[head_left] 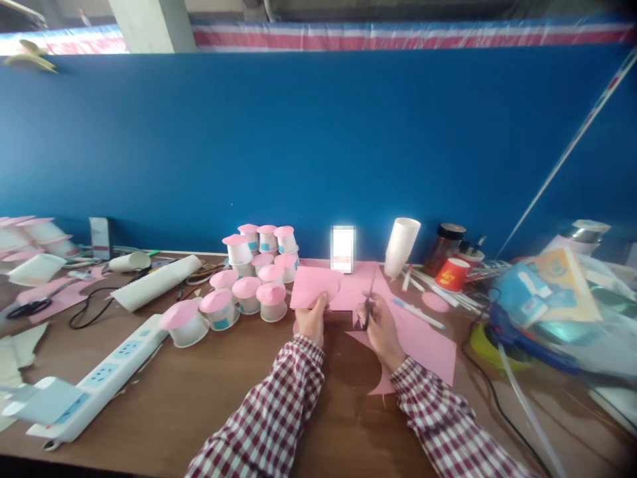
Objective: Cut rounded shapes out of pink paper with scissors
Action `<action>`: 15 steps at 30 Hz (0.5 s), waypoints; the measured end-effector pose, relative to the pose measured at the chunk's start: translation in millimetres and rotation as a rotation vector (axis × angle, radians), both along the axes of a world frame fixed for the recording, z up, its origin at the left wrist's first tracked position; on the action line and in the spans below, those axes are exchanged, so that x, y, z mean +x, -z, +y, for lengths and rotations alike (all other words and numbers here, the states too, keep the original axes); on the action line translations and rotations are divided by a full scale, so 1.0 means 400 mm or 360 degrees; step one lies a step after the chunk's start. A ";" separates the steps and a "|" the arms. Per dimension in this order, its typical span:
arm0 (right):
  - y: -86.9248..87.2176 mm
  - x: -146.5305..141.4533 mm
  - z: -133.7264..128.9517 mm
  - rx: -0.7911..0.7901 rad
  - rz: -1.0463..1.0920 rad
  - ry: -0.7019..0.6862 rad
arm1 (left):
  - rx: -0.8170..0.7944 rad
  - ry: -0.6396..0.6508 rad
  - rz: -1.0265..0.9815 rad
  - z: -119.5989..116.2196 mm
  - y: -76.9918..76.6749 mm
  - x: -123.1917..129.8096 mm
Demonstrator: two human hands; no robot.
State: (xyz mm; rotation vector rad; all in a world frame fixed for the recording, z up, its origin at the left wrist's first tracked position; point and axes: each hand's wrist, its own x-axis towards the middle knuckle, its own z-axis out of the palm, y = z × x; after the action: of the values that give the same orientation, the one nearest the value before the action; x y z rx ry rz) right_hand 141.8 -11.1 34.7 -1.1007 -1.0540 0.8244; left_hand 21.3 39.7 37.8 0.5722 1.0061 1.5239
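My left hand grips a sheet of pink paper by its lower edge, thumb on top. In my right hand is a pair of scissors, with the blades pointing up and away from me. The blades stand to the right of the held sheet, apart from it; whether they are spread is too blurred to tell. More pink paper, with a curved cut edge, lies on the table under and beside my right hand. A marker pen rests on it.
White paper cups with pink tops stand grouped to the left. A power strip and a stack of cups lie farther left. Upright cups, a red cup and a blurred plastic bag are on the right. A blue partition closes the back.
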 end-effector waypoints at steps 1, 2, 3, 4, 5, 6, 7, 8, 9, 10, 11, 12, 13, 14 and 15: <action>-0.003 -0.003 -0.006 -0.0004 -0.0089 -0.0079 | -0.0014 -0.0071 0.0017 0.009 -0.001 -0.006; -0.004 -0.005 -0.012 -0.0034 -0.0154 -0.0174 | -0.0035 -0.0119 0.0015 0.017 -0.001 -0.011; -0.004 -0.008 -0.017 -0.0078 -0.0205 -0.0275 | -0.0056 -0.0153 0.0000 0.023 -0.001 -0.014; -0.003 -0.011 -0.020 -0.0124 -0.0232 -0.0366 | -0.0066 -0.0170 -0.0020 0.027 0.000 -0.016; -0.001 -0.013 -0.022 -0.0173 -0.0237 -0.0452 | -0.0071 -0.0175 -0.0040 0.030 0.001 -0.017; 0.002 -0.014 -0.022 -0.0222 -0.0227 -0.0525 | -0.0075 -0.0177 -0.0056 0.032 0.003 -0.017; 0.004 -0.015 -0.022 -0.0268 -0.0208 -0.0575 | -0.0073 -0.0176 -0.0066 0.033 0.004 -0.017; 0.005 -0.014 -0.021 -0.0316 -0.0191 -0.0609 | -0.0069 -0.0177 -0.0074 0.034 0.004 -0.016; 0.006 -0.012 -0.019 -0.0361 -0.0178 -0.0630 | -0.0068 -0.0182 -0.0081 0.034 0.004 -0.016; 0.006 -0.011 -0.018 -0.0400 -0.0171 -0.0644 | -0.0073 -0.0190 -0.0088 0.033 0.004 -0.016; 0.005 -0.009 -0.017 -0.0433 -0.0167 -0.0659 | -0.0080 -0.0197 -0.0093 0.033 0.002 -0.015; 0.004 -0.007 -0.017 -0.0462 -0.0161 -0.0676 | -0.0082 -0.0202 -0.0094 0.032 0.001 -0.016; 0.004 -0.006 -0.017 -0.0487 -0.0151 -0.0696 | -0.0079 -0.0204 -0.0094 0.032 -0.001 -0.016; 0.003 -0.006 -0.017 -0.0508 -0.0140 -0.0713 | -0.0070 -0.0202 -0.0092 0.031 -0.002 -0.016; 0.002 -0.006 -0.018 -0.0527 -0.0130 -0.0725 | -0.0057 -0.0197 -0.0089 0.031 -0.002 -0.016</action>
State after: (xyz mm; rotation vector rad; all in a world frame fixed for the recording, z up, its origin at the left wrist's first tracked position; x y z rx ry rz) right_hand 139.6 -18.2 33.9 -1.1927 -1.2912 1.3640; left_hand 14.8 52.0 38.6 0.4467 1.0399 1.6188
